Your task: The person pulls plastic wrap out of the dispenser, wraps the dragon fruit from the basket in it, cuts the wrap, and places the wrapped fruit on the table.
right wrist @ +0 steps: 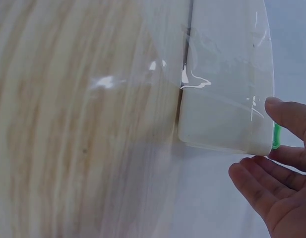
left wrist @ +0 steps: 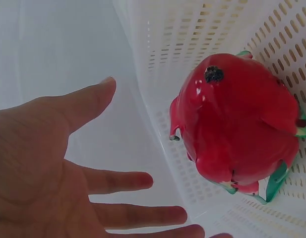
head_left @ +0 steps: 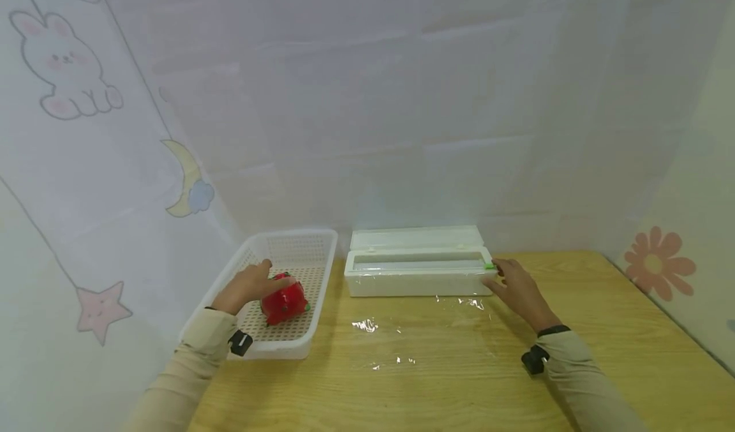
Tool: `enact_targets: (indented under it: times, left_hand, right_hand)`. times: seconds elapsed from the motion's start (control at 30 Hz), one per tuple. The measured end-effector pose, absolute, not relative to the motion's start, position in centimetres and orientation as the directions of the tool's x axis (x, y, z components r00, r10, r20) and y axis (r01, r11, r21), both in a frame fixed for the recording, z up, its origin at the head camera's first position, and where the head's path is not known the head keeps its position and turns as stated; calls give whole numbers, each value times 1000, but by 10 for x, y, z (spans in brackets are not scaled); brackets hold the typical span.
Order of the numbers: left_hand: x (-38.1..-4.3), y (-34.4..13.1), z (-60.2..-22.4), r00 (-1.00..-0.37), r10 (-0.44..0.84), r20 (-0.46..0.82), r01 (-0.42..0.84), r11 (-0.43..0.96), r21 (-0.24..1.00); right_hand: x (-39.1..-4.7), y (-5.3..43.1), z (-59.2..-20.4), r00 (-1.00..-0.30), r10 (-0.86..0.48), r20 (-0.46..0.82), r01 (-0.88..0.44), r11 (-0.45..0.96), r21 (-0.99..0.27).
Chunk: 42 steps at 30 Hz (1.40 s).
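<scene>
A red dragon fruit (left wrist: 237, 119) with green-tipped scales lies in a white slotted plastic basket (head_left: 328, 260). My left hand (head_left: 252, 286) reaches over the basket, beside and partly in front of the fruit. Its fingers stretch out with nothing between them, as the left wrist view shows. At the right end of a long white cling film dispenser (head_left: 419, 285), my right hand (head_left: 519, 295) touches the corner, thumb and forefinger either side of a small green slider (head_left: 490, 266). Clear cling film (head_left: 396, 342) stretches from the dispenser over the table.
The dispenser's lid (head_left: 416, 237) stands raised at the back. A wood-grain table (head_left: 580, 311) lies under everything. Behind it hangs a pale wall cover (head_left: 402, 113) with cartoon drawings at the sides.
</scene>
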State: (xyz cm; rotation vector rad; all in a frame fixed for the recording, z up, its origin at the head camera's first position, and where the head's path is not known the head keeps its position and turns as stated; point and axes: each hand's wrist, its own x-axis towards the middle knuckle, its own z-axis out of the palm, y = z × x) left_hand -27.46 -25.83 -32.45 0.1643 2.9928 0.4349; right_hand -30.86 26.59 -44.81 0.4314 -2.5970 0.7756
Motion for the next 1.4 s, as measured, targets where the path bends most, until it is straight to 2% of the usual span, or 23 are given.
enact_targets:
  times: [0.13,0.3,0.43,0.6,0.9,1.4]
  left_hand:
    - [-282,-263,-325,-983,104,-150,53,949,312]
    - [-292,-269,-326,-969,23,-246,-73,925,372]
    - [-300,-271,-329,-963,-1,-271,-106,922,372]
    - [-309,-273,-334,-958,-17,-286,-114,939,323]
    - [-316,-275,-344,-932,-48,-359,-183,917,353]
    - [-318,-276,-351,-937,-38,-347,-153,938,310]
  right_hand:
    - [-308,265,-449,-877,-172,449,-392,797,-460]
    - [-309,265,-450,-879,-164,449,-388,793,-470]
    - [-307,263,-449,-878,-154,453,-384,792,-474]
    - [-303,260,-446,-883,-150,444,-375,793,-480]
    - [-297,253,-438,-891,-149,429,-371,782,-500]
    - [-299,250,-444,-887,-154,435,-385,765,-516]
